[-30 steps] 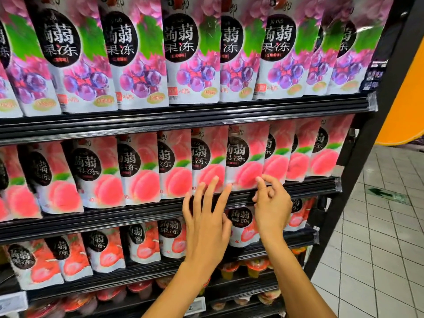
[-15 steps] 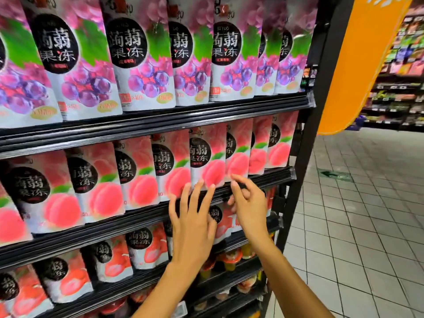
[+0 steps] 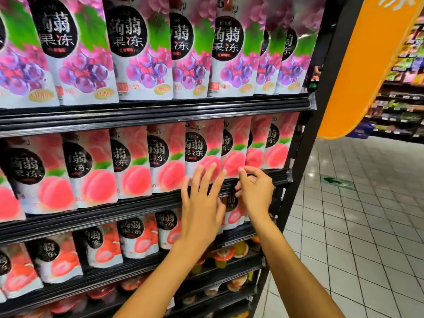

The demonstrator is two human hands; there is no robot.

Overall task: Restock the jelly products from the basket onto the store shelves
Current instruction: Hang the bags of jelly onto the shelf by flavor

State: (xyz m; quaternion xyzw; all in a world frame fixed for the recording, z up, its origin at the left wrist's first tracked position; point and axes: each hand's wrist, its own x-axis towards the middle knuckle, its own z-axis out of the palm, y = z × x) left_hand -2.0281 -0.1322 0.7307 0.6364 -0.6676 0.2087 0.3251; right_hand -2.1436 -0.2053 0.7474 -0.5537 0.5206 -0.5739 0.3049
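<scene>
Peach jelly pouches (image 3: 133,161) stand in a row on the middle shelf (image 3: 137,204). My left hand (image 3: 202,203) is spread flat with straight fingers, its tips on the bottom of one peach pouch (image 3: 202,148) near the row's right end. My right hand (image 3: 257,191) is just beside it at the shelf's front rail, fingers loosely bent, the index tip touching the lower edge of the neighbouring peach pouch (image 3: 232,154). Neither hand carries a pouch. No basket is in view.
Purple grape pouches (image 3: 142,53) fill the shelf above, red-fruit pouches (image 3: 137,237) the shelf below, and jelly cups (image 3: 222,255) sit lower still. The rack's black upright (image 3: 298,180) ends the shelves on the right. An orange sign (image 3: 367,65) hangs over the tiled aisle floor (image 3: 355,226).
My view has swung to the right, showing more of the aisle. Both hands have stayed at the bottom edges of the peach pouches, with only small finger shifts.
</scene>
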